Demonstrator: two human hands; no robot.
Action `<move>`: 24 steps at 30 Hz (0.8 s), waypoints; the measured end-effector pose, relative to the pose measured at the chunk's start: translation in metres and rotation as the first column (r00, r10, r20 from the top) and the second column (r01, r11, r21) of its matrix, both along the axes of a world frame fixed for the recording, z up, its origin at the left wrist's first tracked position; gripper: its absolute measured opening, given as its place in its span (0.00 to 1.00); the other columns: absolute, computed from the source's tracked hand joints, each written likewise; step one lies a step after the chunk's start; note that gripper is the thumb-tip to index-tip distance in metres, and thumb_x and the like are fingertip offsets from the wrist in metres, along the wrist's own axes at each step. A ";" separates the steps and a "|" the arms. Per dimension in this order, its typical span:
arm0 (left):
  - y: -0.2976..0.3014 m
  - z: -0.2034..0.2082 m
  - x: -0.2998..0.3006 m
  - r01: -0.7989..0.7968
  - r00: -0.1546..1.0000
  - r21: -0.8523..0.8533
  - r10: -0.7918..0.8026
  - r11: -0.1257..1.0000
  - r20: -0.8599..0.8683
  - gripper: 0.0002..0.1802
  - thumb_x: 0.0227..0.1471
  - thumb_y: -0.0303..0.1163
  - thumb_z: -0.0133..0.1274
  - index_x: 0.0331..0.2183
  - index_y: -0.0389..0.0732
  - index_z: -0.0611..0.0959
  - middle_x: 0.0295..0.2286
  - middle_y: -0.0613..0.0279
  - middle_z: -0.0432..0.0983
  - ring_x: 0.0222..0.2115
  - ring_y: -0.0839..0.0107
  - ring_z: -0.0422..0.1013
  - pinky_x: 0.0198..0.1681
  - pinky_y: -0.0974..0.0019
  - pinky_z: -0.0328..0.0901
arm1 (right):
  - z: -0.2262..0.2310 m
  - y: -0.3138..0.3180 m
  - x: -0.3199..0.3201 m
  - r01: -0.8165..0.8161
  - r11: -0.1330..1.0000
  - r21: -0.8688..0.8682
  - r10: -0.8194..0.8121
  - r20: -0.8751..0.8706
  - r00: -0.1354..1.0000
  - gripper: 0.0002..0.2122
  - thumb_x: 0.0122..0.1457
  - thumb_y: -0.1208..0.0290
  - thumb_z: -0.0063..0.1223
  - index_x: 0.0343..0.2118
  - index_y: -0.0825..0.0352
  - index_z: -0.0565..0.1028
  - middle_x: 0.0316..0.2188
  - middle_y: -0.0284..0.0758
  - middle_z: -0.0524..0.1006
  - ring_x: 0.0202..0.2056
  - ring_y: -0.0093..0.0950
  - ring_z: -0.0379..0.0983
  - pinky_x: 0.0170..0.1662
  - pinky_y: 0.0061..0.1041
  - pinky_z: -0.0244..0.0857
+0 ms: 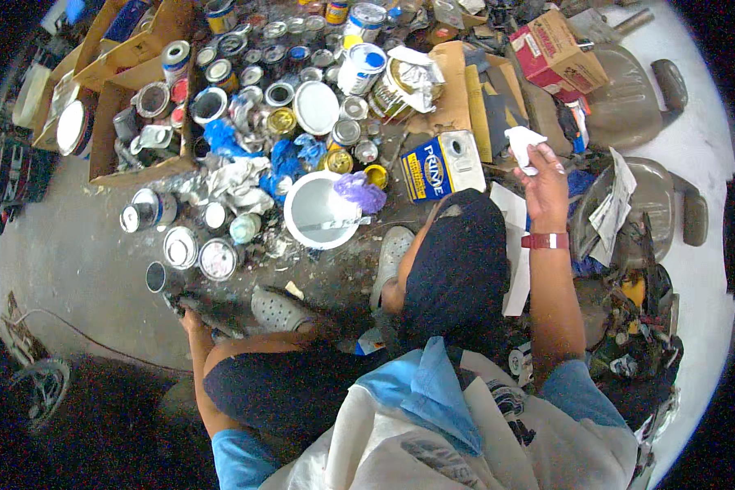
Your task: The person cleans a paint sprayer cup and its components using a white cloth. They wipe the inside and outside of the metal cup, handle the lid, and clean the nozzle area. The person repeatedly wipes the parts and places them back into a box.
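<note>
My left hand [191,322], low at the left by my knee, is closed around a dark tool with an open-topped grey cup [160,278], which looks like a spray gun; my fingers hide part of its body. Out to the right, my raised right hand [545,173] pinches a crumpled white wipe [523,147] between thumb and fingers. A white bucket [296,232] stands on the floor ahead of me, a purple rag [359,193] draped over its right rim and a flat strip [331,224] lying across it. Several round paint cans [218,259] stand near the cup.
Many cans and jars crowd the floor ahead, among blue and white crumpled rags [241,181]. A yellow-and-blue rectangular can [443,167] stands beside my right knee. Cardboard boxes [151,135] sit at the far left. Worn chairs [655,192] line the right side.
</note>
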State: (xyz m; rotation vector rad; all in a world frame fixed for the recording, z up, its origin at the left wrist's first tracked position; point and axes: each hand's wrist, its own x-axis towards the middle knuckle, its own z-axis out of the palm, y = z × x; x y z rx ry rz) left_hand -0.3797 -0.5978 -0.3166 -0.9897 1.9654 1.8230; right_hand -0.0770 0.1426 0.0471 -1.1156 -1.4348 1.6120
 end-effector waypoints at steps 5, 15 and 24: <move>-0.002 -0.010 0.001 0.035 0.999 0.040 -0.034 0.999 -0.016 0.25 0.64 0.38 0.61 0.56 0.36 0.76 0.43 0.54 0.78 0.38 0.60 0.75 0.37 0.51 0.73 | -0.012 -0.003 -0.012 0.076 0.997 -0.009 -0.076 0.072 0.995 0.18 0.68 0.70 0.61 0.57 0.71 0.73 0.49 0.38 0.81 0.44 0.32 0.83 0.38 0.32 0.77; -0.045 -0.005 0.016 0.342 0.940 -0.116 -0.341 0.933 0.027 0.38 0.60 0.45 0.67 0.63 0.38 0.69 0.50 0.53 0.78 0.43 0.61 0.74 0.43 0.56 0.70 | -0.063 0.020 -0.052 0.044 0.999 0.015 -0.043 -0.050 0.998 0.13 0.64 0.74 0.63 0.50 0.71 0.78 0.45 0.39 0.84 0.42 0.27 0.83 0.34 0.28 0.82; -0.065 0.103 0.144 0.106 0.994 -0.442 -0.083 0.891 0.072 0.42 0.58 0.53 0.65 0.62 0.39 0.69 0.54 0.56 0.75 0.49 0.64 0.69 0.51 0.57 0.63 | -0.150 0.081 -0.193 0.044 0.841 0.539 -0.172 0.189 0.967 0.19 0.66 0.72 0.58 0.57 0.75 0.76 0.50 0.50 0.82 0.42 0.40 0.83 0.44 0.35 0.78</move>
